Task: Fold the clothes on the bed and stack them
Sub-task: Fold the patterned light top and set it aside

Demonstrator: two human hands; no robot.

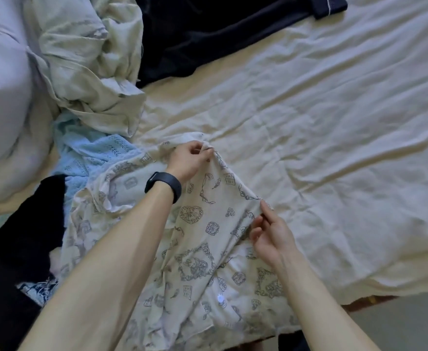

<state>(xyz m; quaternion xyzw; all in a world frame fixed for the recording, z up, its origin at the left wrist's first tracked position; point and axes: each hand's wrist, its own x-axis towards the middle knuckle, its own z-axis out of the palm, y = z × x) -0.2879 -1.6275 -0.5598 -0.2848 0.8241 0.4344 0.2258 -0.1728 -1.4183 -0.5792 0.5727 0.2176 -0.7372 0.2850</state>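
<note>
A cream garment printed with grey drawings (202, 239) lies crumpled on the bed's near side. My left hand (190, 160), with a dark band on its wrist, pinches the garment's far edge. My right hand (268, 234) pinches the same edge closer to me, and the cloth is raised between the two hands. A light blue knit piece (94, 153) lies to the left, partly under the printed garment. Black clothing (23, 239) sits at the lower left. A pale green garment (89, 67) is bunched at the upper left, and a dark navy one (208, 34) lies at the top.
The wrinkled cream sheet (334, 135) covers the bed's right half. A pale pillow (2, 97) lies at the far left. The bed's near edge runs along the lower right, with floor (410, 325) below it.
</note>
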